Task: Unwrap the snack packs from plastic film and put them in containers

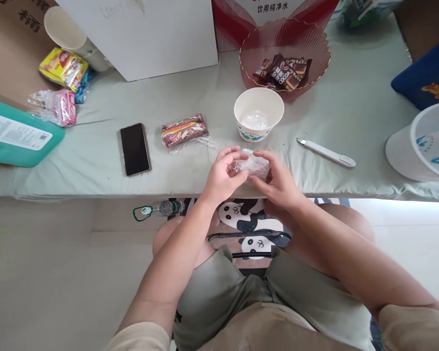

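Both my hands are at the table's front edge, closed around a crinkled bundle of clear plastic wrap (256, 166). My left hand (225, 173) pinches its left side, and my right hand (280, 180) grips its right side. What lies inside the bundle, if anything, I cannot make out. Just behind it stands a white paper bowl (259, 114) with a leaf pattern and some clear plastic inside. A packet of chocolate snacks (185, 130) in loose clear wrapping lies to the left. Over to the right rests a white utility knife (326, 152).
A phone (135, 149) lies at left, near a teal jug (22, 131) and snack packs (64, 68). Behind the paper bowl, a pink ribbed bowl (285, 44) holds brown cocoa packets. A white bucket (422, 141) stands far right. Boxes line the back.
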`<state>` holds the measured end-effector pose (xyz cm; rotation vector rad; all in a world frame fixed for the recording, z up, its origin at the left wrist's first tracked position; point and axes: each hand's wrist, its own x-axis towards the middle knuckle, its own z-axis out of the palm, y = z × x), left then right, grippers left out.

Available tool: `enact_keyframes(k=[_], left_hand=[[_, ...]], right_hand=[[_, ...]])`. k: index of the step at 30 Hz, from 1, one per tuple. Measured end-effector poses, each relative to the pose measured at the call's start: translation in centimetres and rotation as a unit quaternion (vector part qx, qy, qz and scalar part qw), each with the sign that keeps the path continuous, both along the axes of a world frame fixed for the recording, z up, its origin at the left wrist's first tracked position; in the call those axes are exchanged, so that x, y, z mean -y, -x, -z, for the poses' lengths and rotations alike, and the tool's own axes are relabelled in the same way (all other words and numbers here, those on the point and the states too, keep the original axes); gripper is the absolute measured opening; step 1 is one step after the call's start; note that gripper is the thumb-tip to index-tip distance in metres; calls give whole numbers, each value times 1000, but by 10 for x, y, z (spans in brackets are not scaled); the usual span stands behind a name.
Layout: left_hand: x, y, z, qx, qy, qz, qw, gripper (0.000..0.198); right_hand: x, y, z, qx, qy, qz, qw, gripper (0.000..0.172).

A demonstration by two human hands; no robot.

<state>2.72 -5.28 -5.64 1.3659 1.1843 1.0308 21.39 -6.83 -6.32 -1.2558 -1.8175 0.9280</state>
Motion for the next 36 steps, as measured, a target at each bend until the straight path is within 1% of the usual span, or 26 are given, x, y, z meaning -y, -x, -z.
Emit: enact_keyframes(k=[3, 5, 6, 10, 12, 16, 19, 21, 23, 25, 26, 28, 29, 30, 31, 32, 33, 34, 36], left_hand=[[1, 0, -4, 24, 28, 12, 999, 33], [2, 1, -7, 41, 43, 17, 998, 33], [2, 1, -8, 48, 48, 18, 998, 33], [2, 2, -11, 48, 46, 19, 998, 32], [1, 1, -10, 34, 35, 11, 999, 29], [-2, 2, -8, 15, 12, -27, 999, 22], [-4, 6, -11, 28, 19, -50, 998, 19], [-5, 10, -14, 31, 27, -57, 998, 18], [-6, 14, -17, 30, 34, -65, 997, 17], [-8, 18, -19, 28, 37, -74, 996, 16], [-10, 20, -19, 26, 37, -77, 996, 16], [-13, 22, -19, 17, 32, -83, 996, 17], [-14, 23, -19, 11, 29, -83, 996, 16], [-16, 24, -18, 5, 26, -85, 996, 15], [-18, 25, -18, 0, 25, -87, 996, 15], [-19, 25, -18, -3, 25, -91, 996, 14], [-20, 25, -18, -3, 25, -94, 995, 14], [-22, 25, -18, 0, 25, -97, 995, 13], [-23, 26, -19, 11, 22, -100, 995, 11]], right_hand=[[-3, 0, 3, 72, -95, 33, 992, 44], [-5, -1, 4, 105, -132, 40, 985, 40], [-6, -1, 4, 115, -139, 33, 983, 39], [-7, -1, 0, 130, -131, -8, 983, 33], [-7, -1, -2, 131, -117, -2, 985, 30], [-6, -1, -3, 101, -123, 56, 986, 20], [-4, -5, -6, 79, -134, 98, 983, 15], [-6, -10, -15, 87, -126, 127, 980, 14], [-14, -15, -33, 102, -133, 166, 972, 10], [-32, -17, -59, 127, -163, 193, 959, 6], [-45, -17, -73, 151, -180, 187, 954, 5], [-78, -12, -97, 226, -216, 146, 939, 4], [-96, -8, -105, 271, -208, 115, 933, 5], [-114, -4, -109, 326, -178, 78, 925, 8], [-132, -1, -109, 385, -130, 46, 912, 13], [-149, 3, -104, 429, -81, 24, 899, 14], [-165, 5, -96, 446, -48, -1, 894, 13], [-179, 7, -86, 438, -39, -25, 898, 16], [-202, 10, -64, 372, -77, -42, 924, 31]])
